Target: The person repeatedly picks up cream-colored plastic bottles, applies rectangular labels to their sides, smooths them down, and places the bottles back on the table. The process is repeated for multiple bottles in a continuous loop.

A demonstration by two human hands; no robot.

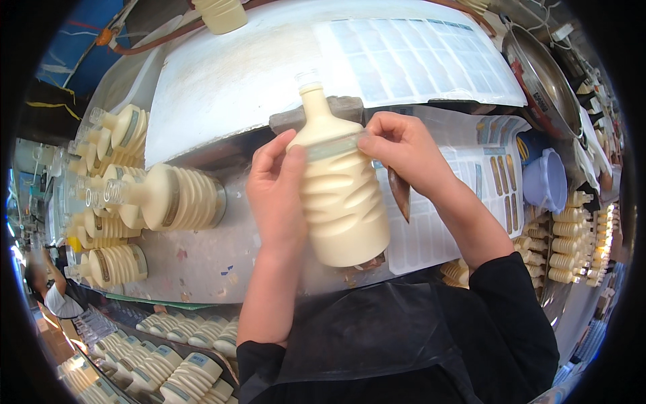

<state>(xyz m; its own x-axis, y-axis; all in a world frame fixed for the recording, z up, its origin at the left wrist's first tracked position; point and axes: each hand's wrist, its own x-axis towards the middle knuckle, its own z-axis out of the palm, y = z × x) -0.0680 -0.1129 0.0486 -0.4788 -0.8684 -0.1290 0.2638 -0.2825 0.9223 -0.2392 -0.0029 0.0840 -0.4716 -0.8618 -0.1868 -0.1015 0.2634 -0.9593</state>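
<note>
A cream-coloured bottle (343, 209) with wavy ribs and a clear glass mouth lies in front of me, neck pointing away. A greenish translucent decal strip (332, 148) crosses its shoulder. On the bottle's left side, my left hand (277, 182) is closed, thumb and forefinger at the strip's left end. My right hand (404, 149) pinches the right end of the strip. A brown pointed scraper (400, 195) sticks out below the right palm, tucked in the curled fingers. A grey block (286, 122) sits behind the bottle's neck.
Similar bottles (182, 195) lie stacked at left; more (192, 377) fill racks at lower left. Wet decal sheets (404, 57) cover the white board (222, 81); another decal sheet (420, 236) lies right. Beyond it stand a lilac bucket (546, 178) and a metal pan (545, 67). A person (60, 296) works far left.
</note>
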